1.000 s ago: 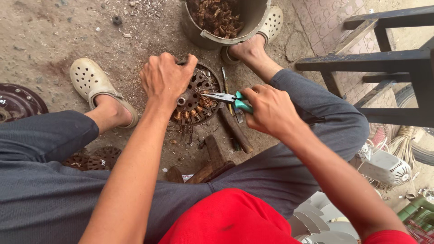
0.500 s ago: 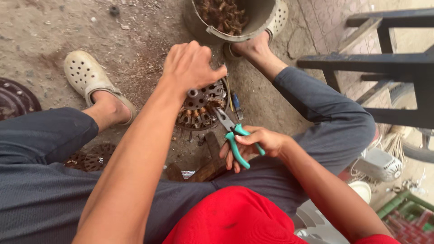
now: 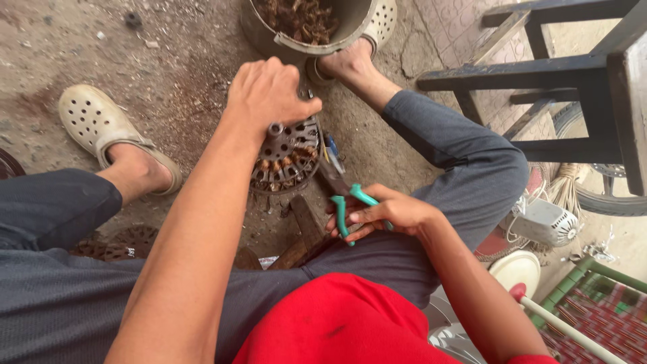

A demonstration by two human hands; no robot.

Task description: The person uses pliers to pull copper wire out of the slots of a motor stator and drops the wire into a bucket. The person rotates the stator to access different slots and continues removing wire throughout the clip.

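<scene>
Two bare hands at work over a round metal motor core [image 3: 286, 158] on the dusty ground [image 3: 135, 54], between the feet. Left hand [image 3: 266, 91] draped over the top edge of the core, fingers curled down around its far rim, thumb stretched toward the right, gripping it. Core itself tilted up on edge, slotted face toward the camera, brownish copper winding stubs along its lower rim. Right hand [image 3: 384, 212] lower and nearer the body, well clear of the core, closed around green-handled pliers [image 3: 347, 202]; handles spread apart between the fingers, metal nose aimed up-left toward the core but short of it. Whether the nose is touching anything: cannot tell.

A wooden block [image 3: 306, 222] just under the core, near the pliers' nose. Beyond the left hand, a dented metal bucket [image 3: 317, 34] filled with tangled brown wire scrap, right foot pressed against its base. Left foot in a pale perforated clog [image 3: 94, 121], off to the left on the ground. Dark grey trousers over both bent knees, red shirt at the bottom edge. To the right, a dark wooden stool [image 3: 573, 74]; below it, a white fan housing [image 3: 549, 222].
</scene>
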